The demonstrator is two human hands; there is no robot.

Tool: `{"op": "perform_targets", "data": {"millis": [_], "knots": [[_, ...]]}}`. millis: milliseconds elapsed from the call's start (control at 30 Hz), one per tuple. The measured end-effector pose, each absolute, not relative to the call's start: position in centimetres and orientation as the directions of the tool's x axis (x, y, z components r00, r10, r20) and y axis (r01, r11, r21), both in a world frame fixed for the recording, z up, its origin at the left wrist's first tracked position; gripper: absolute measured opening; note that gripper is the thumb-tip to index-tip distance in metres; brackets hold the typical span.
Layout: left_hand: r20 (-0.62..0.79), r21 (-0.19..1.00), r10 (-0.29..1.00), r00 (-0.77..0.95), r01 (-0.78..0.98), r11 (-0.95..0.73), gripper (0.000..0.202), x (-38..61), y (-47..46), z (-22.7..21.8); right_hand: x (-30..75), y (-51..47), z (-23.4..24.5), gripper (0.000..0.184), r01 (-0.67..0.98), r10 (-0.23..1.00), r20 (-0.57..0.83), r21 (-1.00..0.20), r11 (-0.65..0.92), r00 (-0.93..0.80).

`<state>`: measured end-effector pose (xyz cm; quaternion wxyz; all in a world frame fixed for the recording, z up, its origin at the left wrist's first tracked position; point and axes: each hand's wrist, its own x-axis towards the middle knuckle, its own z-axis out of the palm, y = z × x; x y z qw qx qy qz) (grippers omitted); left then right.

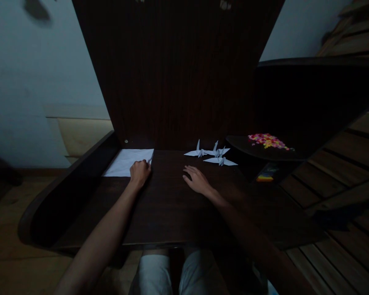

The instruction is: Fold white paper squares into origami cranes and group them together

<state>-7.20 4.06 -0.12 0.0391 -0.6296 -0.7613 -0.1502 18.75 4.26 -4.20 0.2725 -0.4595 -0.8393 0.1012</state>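
My left hand [140, 172] is closed, with its fingers bent over the right edge of white paper [119, 163] lying at the desk's back left. Whether that is one sheet or a stack I cannot tell. My right hand [197, 180] rests palm down on the dark desktop, fingers stretched out and holding nothing. Just beyond it, towards the back right, stand folded white paper cranes: one crane [199, 153] on the left, a second crane [216, 151] behind, and a third crane [221, 160] nearest me. Their wings are spread and partly overlap.
A tall dark panel [184, 82] rises behind the desktop [172, 209]. The left side has a raised rim [67, 196]. On a small shelf [241, 147] at right lies a heap of pink and yellow bits [269, 141]. Below it sits a yellow-orange object [265, 178].
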Motion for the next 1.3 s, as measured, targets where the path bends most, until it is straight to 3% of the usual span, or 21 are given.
{"op": "perform_targets", "data": {"millis": [333, 567, 700, 800, 867, 933, 1000, 1167, 1300], "knots": [[0.268, 0.166, 0.945, -0.186, 0.975, 0.145, 0.032, -7.3, 3.8, 0.0, 19.0, 4.4, -4.4, 0.039, 0.688, 0.830, 0.351, -0.466, 0.556, -0.433], [0.424, 0.134, 0.889, -0.173, 0.983, 0.127, 0.027, -6.9, 3.1, 1.1, 19.0, 4.6, -4.8, 0.035, 0.649, 0.833, 0.364, -0.522, 0.553, -0.417], [0.523, 0.165, 0.838, -0.154, 0.983, 0.077, 0.024, -5.8, 2.4, 2.0, 18.8, 4.6, -4.6, 0.034, 0.560, 0.854, 0.364, -0.646, 0.519, -0.372], [0.567, 0.169, 0.821, -0.061, 0.985, -0.044, 0.019, -3.9, 1.5, 2.0, 18.4, 4.5, -3.9, 0.041, 0.353, 0.893, 0.318, -0.835, 0.423, -0.319], [0.587, 0.171, 0.809, 0.035, 0.971, -0.166, 0.018, -2.3, 0.8, 1.5, 18.1, 4.3, -3.5, 0.048, 0.092, 0.906, 0.266, -0.946, 0.312, -0.329], [0.588, 0.178, 0.793, 0.163, 0.929, -0.323, 0.018, -0.5, 0.1, 0.7, 17.8, 4.0, -3.2, 0.057, -0.123, 0.901, 0.223, -0.974, 0.190, -0.371], [0.569, 0.198, 0.768, 0.294, 0.857, -0.475, 0.016, 1.1, -0.6, -0.1, 17.6, 3.8, -3.1, 0.061, -0.232, 0.905, 0.175, -0.969, 0.088, -0.389], [0.479, 0.306, 0.685, 0.549, 0.627, -0.716, 0.016, 2.7, -1.6, -1.2, 17.2, 3.9, -3.8, 0.039, -0.188, 0.974, 0.062, -0.982, 0.021, -0.218], [0.491, 0.406, 0.676, 0.550, 0.541, -0.736, 0.019, 1.8, -1.1, -1.0, 17.6, 4.5, -4.0, 0.029, -0.139, 0.995, 0.003, -0.990, -0.012, -0.104]]}}
